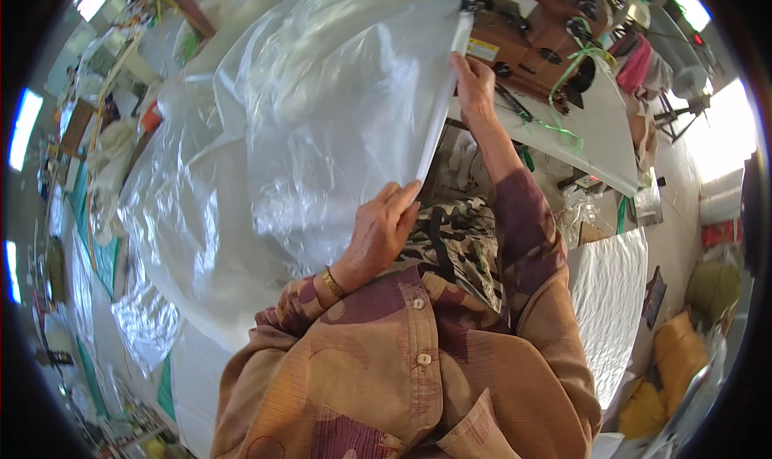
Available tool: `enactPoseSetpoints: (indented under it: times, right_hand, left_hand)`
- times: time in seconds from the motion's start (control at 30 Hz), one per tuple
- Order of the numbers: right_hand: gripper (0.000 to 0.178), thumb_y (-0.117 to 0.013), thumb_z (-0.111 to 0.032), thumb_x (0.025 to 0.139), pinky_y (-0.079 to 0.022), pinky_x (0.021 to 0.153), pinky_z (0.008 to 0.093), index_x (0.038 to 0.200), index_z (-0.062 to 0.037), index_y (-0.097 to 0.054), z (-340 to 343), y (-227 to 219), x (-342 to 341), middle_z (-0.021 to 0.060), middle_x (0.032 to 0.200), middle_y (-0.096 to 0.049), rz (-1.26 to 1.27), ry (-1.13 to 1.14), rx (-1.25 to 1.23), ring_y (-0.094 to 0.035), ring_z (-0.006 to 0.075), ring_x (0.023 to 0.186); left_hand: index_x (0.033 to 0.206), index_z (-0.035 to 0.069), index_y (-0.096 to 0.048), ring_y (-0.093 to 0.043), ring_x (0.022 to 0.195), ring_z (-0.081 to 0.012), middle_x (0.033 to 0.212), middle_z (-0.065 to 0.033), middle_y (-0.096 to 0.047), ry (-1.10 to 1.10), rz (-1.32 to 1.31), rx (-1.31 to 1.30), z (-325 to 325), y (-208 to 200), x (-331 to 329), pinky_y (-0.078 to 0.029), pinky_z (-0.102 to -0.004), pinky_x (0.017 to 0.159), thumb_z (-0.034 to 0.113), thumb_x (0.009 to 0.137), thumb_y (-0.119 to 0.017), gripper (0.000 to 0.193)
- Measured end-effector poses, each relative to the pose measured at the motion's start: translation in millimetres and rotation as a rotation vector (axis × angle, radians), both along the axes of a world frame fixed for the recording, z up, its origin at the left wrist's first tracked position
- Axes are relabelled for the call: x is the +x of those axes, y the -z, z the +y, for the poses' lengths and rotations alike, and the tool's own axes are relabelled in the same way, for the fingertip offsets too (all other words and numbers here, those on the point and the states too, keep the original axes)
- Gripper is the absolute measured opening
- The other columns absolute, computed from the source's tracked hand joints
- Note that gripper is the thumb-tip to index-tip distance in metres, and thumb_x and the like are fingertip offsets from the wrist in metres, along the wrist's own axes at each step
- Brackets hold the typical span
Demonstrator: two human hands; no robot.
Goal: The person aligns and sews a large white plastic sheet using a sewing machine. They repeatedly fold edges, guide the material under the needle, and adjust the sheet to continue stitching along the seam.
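A large sheet of clear plastic film (322, 113) spreads in front of me and off to the left. Its right edge is folded into a narrow strip that runs up to a brown sewing machine (531, 37). My left hand (378, 230) pinches the near end of this edge between thumb and fingers. Farther up the same edge, close to the machine, my right hand (476, 89) grips the film with bent fingers. The strip's far end lies at the machine's needle area, where the details are too small to tell.
A light table top (579, 137) carries the machine, with green string (575, 57) hanging on it. White woven material (609, 306) lies at my right side. Yellow-brown sacks (679, 354) rest on the floor at far right. Cloth and clutter line the left.
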State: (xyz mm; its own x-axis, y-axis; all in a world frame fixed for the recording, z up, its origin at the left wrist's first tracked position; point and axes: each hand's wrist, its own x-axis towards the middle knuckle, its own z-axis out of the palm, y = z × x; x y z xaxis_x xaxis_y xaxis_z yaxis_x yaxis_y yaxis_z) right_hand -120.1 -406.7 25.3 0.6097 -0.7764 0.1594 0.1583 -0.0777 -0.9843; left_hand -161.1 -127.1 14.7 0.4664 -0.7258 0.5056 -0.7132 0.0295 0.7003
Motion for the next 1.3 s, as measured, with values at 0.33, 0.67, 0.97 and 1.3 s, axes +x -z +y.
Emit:
enactPoseSetpoints:
  times: [0.33, 0.67, 0.97, 1.3]
  right_hand:
    - [0.038, -0.064, -0.030, 0.096, -0.040, 0.059, 0.0284, 0.082, 0.0050, -0.063, -39.9, 20.4, 5.8, -0.0041, 0.070, -0.052, -0.026, 0.021, -0.232, -0.043, 0.0064, 0.068]
    - [0.039, -0.060, -0.026, 0.099, -0.032, 0.053, 0.0284, 0.072, 0.0006, -0.052, -36.2, 17.1, 2.2, -0.0039, 0.063, -0.043, -0.113, 0.087, -0.246, -0.035, 0.0062, 0.063]
    - [0.042, -0.058, -0.027, 0.102, -0.038, 0.055, 0.0322, 0.075, 0.0045, -0.056, -36.2, 23.2, 9.2, 0.0018, 0.061, -0.046, -0.145, 0.119, -0.247, -0.039, 0.0094, 0.062]
    - [0.047, -0.053, -0.038, 0.103, -0.046, 0.065, 0.0367, 0.094, 0.0059, -0.065, -37.1, 23.0, 11.9, 0.0121, 0.069, -0.060, -0.132, 0.176, -0.324, -0.051, 0.0166, 0.067]
  left_hand:
    - [0.106, 0.002, -0.066, -0.062, 0.065, -0.0335, 0.077, -0.0142, -0.058, 0.063, -0.076, 0.096, -42.1, 25.4, 15.0, -0.050, -0.0405, 0.057, -0.003, 0.083, -0.065, 0.024]
    - [0.098, -0.001, -0.067, -0.061, 0.066, -0.0348, 0.077, -0.0168, -0.059, 0.024, -0.174, 0.073, -118.8, -2.1, 62.6, -0.048, -0.0392, 0.059, -0.004, 0.081, -0.064, 0.017]
    - [0.095, -0.001, -0.067, -0.065, 0.076, -0.0383, 0.086, -0.0178, -0.066, -0.035, -0.275, 0.017, -191.9, -26.0, 104.8, -0.052, -0.0437, 0.067, -0.001, 0.081, -0.063, 0.015]
    - [0.096, 0.000, -0.066, -0.065, 0.076, -0.0387, 0.084, -0.0171, -0.069, 0.121, -0.044, 0.006, -204.6, -50.0, 139.4, -0.054, -0.0413, 0.071, 0.011, 0.089, -0.063, 0.014]
